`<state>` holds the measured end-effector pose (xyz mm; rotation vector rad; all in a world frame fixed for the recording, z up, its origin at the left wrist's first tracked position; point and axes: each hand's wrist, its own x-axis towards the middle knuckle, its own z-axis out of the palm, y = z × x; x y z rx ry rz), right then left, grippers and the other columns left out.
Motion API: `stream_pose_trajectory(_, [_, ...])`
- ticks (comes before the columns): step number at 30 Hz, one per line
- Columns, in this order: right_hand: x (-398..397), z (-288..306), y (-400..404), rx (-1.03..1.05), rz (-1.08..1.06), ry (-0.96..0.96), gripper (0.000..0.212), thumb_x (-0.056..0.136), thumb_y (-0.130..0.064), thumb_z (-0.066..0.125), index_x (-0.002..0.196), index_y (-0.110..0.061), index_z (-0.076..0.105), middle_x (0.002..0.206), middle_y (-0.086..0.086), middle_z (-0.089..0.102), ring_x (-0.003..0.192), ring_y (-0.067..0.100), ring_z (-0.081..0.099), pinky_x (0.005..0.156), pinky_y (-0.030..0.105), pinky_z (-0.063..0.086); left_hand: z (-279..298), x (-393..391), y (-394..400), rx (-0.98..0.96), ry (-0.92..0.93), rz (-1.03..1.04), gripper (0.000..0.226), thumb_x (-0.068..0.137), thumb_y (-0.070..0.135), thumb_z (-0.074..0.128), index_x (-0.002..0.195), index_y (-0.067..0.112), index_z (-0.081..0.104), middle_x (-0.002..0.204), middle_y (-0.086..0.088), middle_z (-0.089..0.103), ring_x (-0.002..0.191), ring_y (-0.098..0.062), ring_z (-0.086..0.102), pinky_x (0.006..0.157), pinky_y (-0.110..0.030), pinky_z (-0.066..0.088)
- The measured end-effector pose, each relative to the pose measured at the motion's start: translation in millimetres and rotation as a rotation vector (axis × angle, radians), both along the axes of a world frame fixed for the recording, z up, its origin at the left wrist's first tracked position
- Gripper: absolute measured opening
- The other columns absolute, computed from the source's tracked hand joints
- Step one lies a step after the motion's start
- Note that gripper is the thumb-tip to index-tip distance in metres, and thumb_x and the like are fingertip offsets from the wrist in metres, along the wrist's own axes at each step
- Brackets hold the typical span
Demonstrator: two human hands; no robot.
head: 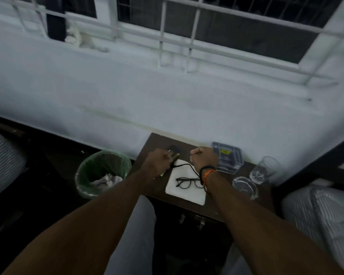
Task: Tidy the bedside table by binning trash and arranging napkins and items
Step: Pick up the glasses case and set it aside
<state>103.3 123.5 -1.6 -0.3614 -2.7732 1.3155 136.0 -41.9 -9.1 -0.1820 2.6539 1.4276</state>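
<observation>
Bin green-lined, crumpled paper inside; tumbler empty.

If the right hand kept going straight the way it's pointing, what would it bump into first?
Probably the white wall. The right hand points away over the bedside table; the clear plastic box sits just beside it, though depth is unclear.

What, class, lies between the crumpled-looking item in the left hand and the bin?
Nothing visible. The left hand holds a small object with a black cord over the table's left edge; the open bin stands just left, below.
</observation>
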Motion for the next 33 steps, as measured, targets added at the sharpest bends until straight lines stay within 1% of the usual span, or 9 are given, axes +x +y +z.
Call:
stream_pose_trajectory(5, [10.4,-0.1,36.3,-0.035,-0.041,-0.022,0.019,0.078,-0.003,0.061,0.081,-0.013,0.077,0.087,0.005,0.077,0.086,0.021,0.07,0.083,0.042,0.06,5.0,2.3,29.7,-0.087,0.032,-0.089,0.017,0.086,0.002,0.057,0.094,-0.003,0.071,0.097,-0.014,0.073,0.096,-0.029,0.068,0.078,-0.029,0.054])
stream_pose_trajectory(9, [14.6,-11.4,50.0,-0.059,-0.045,-0.02,0.019,0.078,-0.003,0.059,0.08,-0.011,0.077,0.085,0.007,0.076,0.084,0.024,0.072,0.081,0.043,0.06,-1.7,2.1,30.9,-0.189,0.05,-0.075,0.018,0.089,0.013,0.059,0.092,0.001,0.072,0.098,-0.016,0.073,0.097,-0.033,0.066,0.083,-0.038,0.053])
stream_pose_trajectory(12, [17.3,-26.1,53.0,0.074,0.063,-0.047,0.02,0.077,-0.004,0.061,0.084,-0.015,0.076,0.092,0.005,0.076,0.093,0.024,0.07,0.086,0.039,0.058,-18.2,5.5,25.5,-0.228,0.077,0.007,0.016,0.083,0.021,0.071,0.085,0.005,0.068,0.097,-0.013,0.069,0.096,-0.032,0.063,0.08,-0.037,0.05])
stream_pose_trajectory(16, [18.1,-48.2,55.1,0.307,0.272,-0.091,0.027,0.079,-0.006,0.062,0.1,-0.016,0.075,0.108,0.007,0.073,0.105,0.028,0.064,0.09,0.036,0.053,-44.4,5.5,19.5,-0.353,0.077,0.095,0.042,0.071,0.028,0.076,0.099,0.008,0.053,0.113,-0.015,0.05,0.104,-0.036,0.047,0.091,-0.046,0.044])
stream_pose_trajectory(19, [18.0,-63.8,55.7,0.426,0.417,-0.103,0.04,0.075,-0.009,0.066,0.114,-0.015,0.07,0.12,0.007,0.065,0.118,0.028,0.055,0.096,0.034,0.048,-58.9,0.3,16.6,-0.331,0.029,0.176,0.054,0.069,0.029,0.08,0.105,0.008,0.046,0.121,-0.017,0.045,0.109,-0.039,0.046,0.094,-0.049,0.045])
stream_pose_trajectory(22, [14.1,-79.3,54.8,0.545,0.515,-0.117,0.047,0.074,-0.015,0.067,0.12,-0.016,0.065,0.123,0.003,0.06,0.121,0.029,0.044,0.1,0.031,0.039,-75.5,-5.9,14.2,-0.248,0.061,0.181,0.038,0.073,0.021,0.079,0.096,0.01,0.051,0.13,-0.017,0.041,0.117,-0.04,0.044,0.097,-0.045,0.044])
stream_pose_trajectory(25, [9.9,-90.9,54.8,0.682,0.56,-0.108,0.045,0.076,-0.019,0.063,0.121,-0.018,0.066,0.12,0.0,0.062,0.116,0.028,0.045,0.1,0.033,0.038,-90.9,-9.9,12.5,-0.265,0.113,0.064,0.011,0.078,0.013,0.075,0.088,0.012,0.069,0.15,-0.014,0.031,0.134,-0.04,0.033,0.106,-0.041,0.036])
stream_pose_trajectory(28, [8.1,-99.5,54.2,0.756,0.543,-0.054,0.036,0.078,-0.02,0.058,0.113,-0.02,0.069,0.112,-0.002,0.066,0.113,0.027,0.045,0.097,0.036,0.04,-102.2,-10.5,11.2,-0.266,0.095,0.043,0.017,0.082,0.013,0.073,0.098,0.017,0.077,0.159,-0.011,0.022,0.14,-0.038,0.026,0.112,-0.041,0.032])
stream_pose_trajectory(33, [0.7,-105.0,52.3,0.758,0.5,0.056,0.025,0.082,-0.02,0.053,0.095,-0.018,0.073,0.097,-0.003,0.07,0.109,0.026,0.048,0.092,0.037,0.041,-107.2,-15.4,9.5,-0.278,0.114,0.05,0.019,0.088,0.018,0.068,0.105,0.02,0.077,0.156,-0.014,0.03,0.139,-0.038,0.03,0.114,-0.045,0.032])
